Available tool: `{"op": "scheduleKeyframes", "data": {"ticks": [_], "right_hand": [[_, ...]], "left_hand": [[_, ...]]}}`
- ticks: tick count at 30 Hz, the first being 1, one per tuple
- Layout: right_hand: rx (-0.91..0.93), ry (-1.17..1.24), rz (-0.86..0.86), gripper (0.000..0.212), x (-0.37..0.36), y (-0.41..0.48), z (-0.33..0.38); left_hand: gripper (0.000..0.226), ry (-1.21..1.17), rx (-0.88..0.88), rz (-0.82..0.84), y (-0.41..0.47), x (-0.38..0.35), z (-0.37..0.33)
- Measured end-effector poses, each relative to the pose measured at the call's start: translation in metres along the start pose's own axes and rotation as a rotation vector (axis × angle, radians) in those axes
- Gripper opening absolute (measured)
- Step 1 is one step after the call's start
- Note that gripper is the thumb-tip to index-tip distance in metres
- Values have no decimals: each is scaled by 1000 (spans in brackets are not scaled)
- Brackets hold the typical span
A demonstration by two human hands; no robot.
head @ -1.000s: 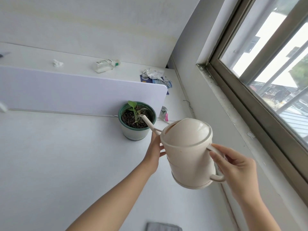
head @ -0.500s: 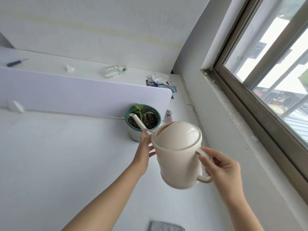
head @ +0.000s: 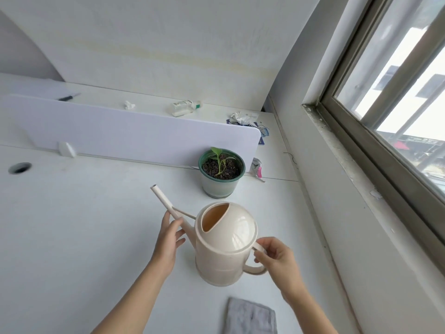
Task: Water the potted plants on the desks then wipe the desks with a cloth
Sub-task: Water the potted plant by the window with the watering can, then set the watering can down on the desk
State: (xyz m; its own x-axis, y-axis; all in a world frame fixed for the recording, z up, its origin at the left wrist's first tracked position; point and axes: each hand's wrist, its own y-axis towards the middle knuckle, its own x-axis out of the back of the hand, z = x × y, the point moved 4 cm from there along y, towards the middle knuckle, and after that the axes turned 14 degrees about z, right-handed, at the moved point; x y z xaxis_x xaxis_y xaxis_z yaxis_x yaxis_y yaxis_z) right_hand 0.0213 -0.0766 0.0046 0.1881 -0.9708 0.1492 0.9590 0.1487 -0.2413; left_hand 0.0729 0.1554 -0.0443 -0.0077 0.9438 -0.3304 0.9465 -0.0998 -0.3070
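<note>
A cream watering can [head: 226, 244] sits upright in the lower middle of the frame, its open fill hole facing up and its long spout slanting toward the upper left. The right hand [head: 277, 259] grasps the can's loop handle, fingers curled over the top of it. The left hand [head: 168, 239] holds the lower part of the spout, which is pinched between thumb and fingers. Whether the can's base touches the desk [head: 72, 237] or hangs just above it cannot be told.

The potted plant [head: 221, 172] stands above the can in the frame, near but apart from it. It is a pale pot with a green rim, dark soil and a small green seedling. The spout tip lies to the left of the pot, not over the soil. The pot stands just in front of the right end of a white divider panel [head: 134, 136] that crosses the desk.

A grey cloth [head: 250, 317] lies flat on the desk at the bottom edge, just below the can. A small pink-and-white packet [head: 256, 168] rests just right of the pot. Beyond the divider, on the far desk, lie a plastic bottle [head: 185, 107] on its side and some crumpled paper [head: 243, 118]. A window [head: 397, 92] fills the upper right, and a round cable hole [head: 19, 168] shows at the left edge.
</note>
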Motion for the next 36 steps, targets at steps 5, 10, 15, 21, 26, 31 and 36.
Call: {"op": "scheduleKeyframes", "data": {"ticks": [5, 10, 15, 21, 26, 31, 36], "right_hand": [[-43, -71, 95, 24, -29, 12, -17], [-69, -183, 190, 28, -52, 21, -27], [-67, -245, 243, 31, -66, 25, -29], [-50, -285, 315, 32, -73, 28, -26], [-48, -270, 342, 19, -53, 40, -16], [-53, -166, 143, 15, -7, 82, 15], [-110, -123, 27, 28, 14, 120, 33]], "left_hand": [[48, 40, -32, -101, -26, 29, -6], [49, 37, -14, -193, -44, 53, -3], [46, 9, -16, -250, -53, 69, 2], [47, -10, 32, -273, -59, 76, 10], [46, 185, 82, -310, -71, 69, -18], [50, 315, -56, -224, -50, 29, -75], [55, 471, 19, -82, 18, -17, -92]]}}
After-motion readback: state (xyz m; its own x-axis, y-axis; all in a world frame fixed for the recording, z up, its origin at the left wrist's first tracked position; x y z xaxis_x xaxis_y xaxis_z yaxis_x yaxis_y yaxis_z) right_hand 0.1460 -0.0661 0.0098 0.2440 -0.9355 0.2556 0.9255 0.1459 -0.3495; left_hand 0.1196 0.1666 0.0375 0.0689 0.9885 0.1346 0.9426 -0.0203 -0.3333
